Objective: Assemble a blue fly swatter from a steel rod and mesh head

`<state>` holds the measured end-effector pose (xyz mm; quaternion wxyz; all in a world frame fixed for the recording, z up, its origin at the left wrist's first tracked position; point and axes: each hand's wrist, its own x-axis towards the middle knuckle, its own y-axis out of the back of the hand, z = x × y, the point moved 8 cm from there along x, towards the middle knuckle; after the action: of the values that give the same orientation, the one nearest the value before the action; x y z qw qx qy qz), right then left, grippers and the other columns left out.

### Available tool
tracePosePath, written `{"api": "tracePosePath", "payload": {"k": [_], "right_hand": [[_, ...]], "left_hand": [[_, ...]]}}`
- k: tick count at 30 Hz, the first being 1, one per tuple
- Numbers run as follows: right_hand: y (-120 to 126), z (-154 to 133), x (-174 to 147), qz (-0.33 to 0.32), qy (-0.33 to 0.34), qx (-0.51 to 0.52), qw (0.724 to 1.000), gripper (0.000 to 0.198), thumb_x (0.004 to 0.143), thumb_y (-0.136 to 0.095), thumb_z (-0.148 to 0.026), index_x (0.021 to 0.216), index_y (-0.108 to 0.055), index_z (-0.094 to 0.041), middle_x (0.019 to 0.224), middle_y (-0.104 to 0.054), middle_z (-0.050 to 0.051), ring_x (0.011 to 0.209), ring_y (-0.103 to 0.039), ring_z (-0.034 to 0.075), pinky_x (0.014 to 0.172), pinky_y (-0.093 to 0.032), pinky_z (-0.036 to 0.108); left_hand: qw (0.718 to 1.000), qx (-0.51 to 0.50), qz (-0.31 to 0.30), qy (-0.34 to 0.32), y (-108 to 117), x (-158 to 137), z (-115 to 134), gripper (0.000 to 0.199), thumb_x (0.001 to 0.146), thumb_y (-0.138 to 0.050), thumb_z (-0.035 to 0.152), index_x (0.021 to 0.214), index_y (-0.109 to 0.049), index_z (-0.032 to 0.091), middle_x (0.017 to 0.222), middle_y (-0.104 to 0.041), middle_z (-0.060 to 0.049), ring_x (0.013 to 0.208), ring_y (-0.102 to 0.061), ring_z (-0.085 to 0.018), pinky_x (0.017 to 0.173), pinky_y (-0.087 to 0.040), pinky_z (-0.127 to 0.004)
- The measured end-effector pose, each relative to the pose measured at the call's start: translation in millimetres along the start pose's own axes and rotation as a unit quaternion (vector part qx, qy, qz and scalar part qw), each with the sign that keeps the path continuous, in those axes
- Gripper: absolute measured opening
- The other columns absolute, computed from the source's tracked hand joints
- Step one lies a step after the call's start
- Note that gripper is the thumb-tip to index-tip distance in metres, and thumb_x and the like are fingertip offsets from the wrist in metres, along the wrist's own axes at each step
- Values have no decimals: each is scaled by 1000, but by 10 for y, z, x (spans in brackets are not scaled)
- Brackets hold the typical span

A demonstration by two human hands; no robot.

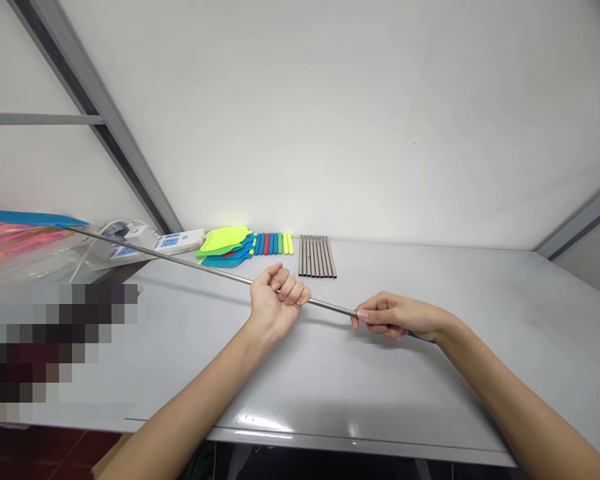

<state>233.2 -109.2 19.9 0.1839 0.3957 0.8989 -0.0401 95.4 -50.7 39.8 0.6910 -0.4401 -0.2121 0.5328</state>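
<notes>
Both my hands hold a long telescopic fly swatter slanting above the table. Its blue flap reaches the left edge of the view, seen nearly edge-on. My left hand is wrapped round the thin metal rod near mid-table. To the right, my right hand grips the near end, where the rod meets a blue handle mostly hidden by the fingers. Beyond my left hand lie stacked swatter flaps in yellow, green and blue, several coloured handle grips, and a row of metal tubes.
A white power strip with plugs and cables lies at the back left. Beside it is a clear plastic bag with pink and yellow contents. A white wall backs the grey table; grey frame posts stand at both sides.
</notes>
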Motion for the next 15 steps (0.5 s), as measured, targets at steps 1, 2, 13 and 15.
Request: {"api": "tracePosePath", "payload": {"k": [1, 2, 13, 15], "right_hand": [[2, 8, -1, 0, -4, -3, 1000, 35, 75, -48, -45, 84, -57, -13, 55, -25, -5, 45, -16, 5, 39, -11, 20], [7, 15, -3, 1, -7, -5, 1000, 35, 75, -48, -45, 84, -57, -13, 55, -24, -5, 45, -16, 4, 39, -11, 20], [65, 21, -53, 6, -23, -22, 999, 33, 75, -48, -45, 79, -54, -13, 55, -27, -5, 44, -16, 4, 39, -10, 20], [69, 20, -56, 7, -25, -22, 999, 34, 74, -49, -45, 78, -54, -13, 55, -27, -5, 44, -16, 4, 39, -11, 20]], "left_hand": [[1000, -2, 10, -6, 18, 6, 8, 37, 75, -31, 20, 42, -14, 18, 33, -10, 5, 29, -16, -8, 35, -19, -23], [1000, -5, 18, -9, 34, 10, 12, 37, 75, -31, 19, 42, -14, 18, 33, -10, 5, 29, -15, -8, 35, -19, -23], [1000, -13, 24, -1, 39, 25, -5, 36, 74, -31, 18, 43, -13, 18, 33, -10, 5, 29, -15, -9, 35, -19, -23], [1000, -15, 21, -3, 37, 29, -2, 36, 74, -31, 18, 43, -13, 18, 34, -10, 5, 29, -15, -9, 35, -19, -23]]}}
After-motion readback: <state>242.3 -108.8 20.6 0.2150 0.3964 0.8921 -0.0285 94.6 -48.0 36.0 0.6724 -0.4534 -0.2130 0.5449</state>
